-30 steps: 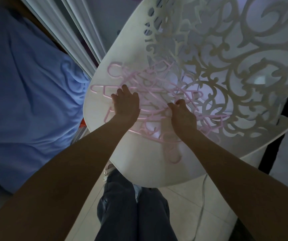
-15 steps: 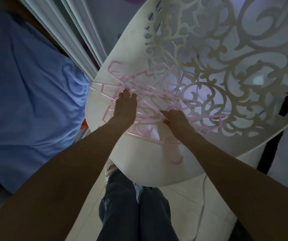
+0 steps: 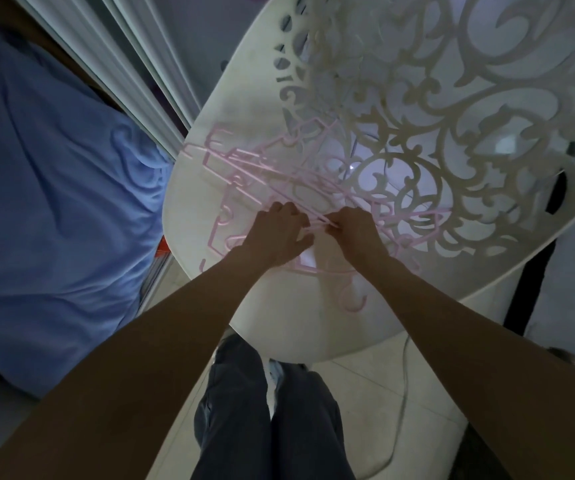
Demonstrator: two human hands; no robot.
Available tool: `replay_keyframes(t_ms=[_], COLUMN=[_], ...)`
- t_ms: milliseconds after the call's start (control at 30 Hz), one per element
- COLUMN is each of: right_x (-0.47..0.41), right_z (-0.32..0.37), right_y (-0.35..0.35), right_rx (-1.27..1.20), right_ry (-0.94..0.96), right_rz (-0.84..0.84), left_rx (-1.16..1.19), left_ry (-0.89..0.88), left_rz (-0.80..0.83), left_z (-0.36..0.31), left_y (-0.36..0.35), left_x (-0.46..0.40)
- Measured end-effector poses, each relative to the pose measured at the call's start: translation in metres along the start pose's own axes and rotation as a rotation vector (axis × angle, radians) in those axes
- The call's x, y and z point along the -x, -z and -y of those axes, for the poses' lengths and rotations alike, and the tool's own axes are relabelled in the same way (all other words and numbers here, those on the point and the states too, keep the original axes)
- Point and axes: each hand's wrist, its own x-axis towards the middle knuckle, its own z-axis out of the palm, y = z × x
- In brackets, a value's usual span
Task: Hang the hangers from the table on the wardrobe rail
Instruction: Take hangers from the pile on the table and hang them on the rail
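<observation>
Near the table's (image 3: 210,216) left edge, a tangle of pink plastic hangers (image 3: 244,168) lies on the white top, spreading onto its scroll-cut openwork. Both hands pinch thin hanger bars: left hand (image 3: 279,233), right hand (image 3: 355,230), almost touching. Left of the table, a blue bedsheet (image 3: 54,202); below, pale floor tiles (image 3: 365,393).

Pink plastic hangers (image 3: 262,174), matt white table (image 3: 241,109)
</observation>
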Motion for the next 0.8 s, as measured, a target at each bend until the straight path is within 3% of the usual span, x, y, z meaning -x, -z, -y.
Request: replay_keyframes(t_ms=[100,233,433,533,800], right_x=[0.005,0.014,0.009,0.0,0.012], right_z=[-0.002,-0.013,-0.008,0.014,0.023], right_y=[0.001,0.004,0.025,0.028,0.03], right_rx=[0.026,0.171,0.256,0.254,0.24], right_ry=[0.01,-0.056,-0.073,-0.035,-0.079], right_rz=[-0.01,-0.111,-0.115,-0.133,-0.067], left_rx=[-0.175,-0.22,-0.108,-0.091,-0.011], left_ry=[0.007,0.081,0.12,0.165,0.118], left_rz=[0.075,0.027,-0.024,0.039,0.033], left_z=[-0.007,-0.011,0.005,0.014,0.008], left_y=[-0.005,-0.005,0.015,0.023,0.036], left_x=[-0.006,-0.01,-0.008,-0.01,-0.005])
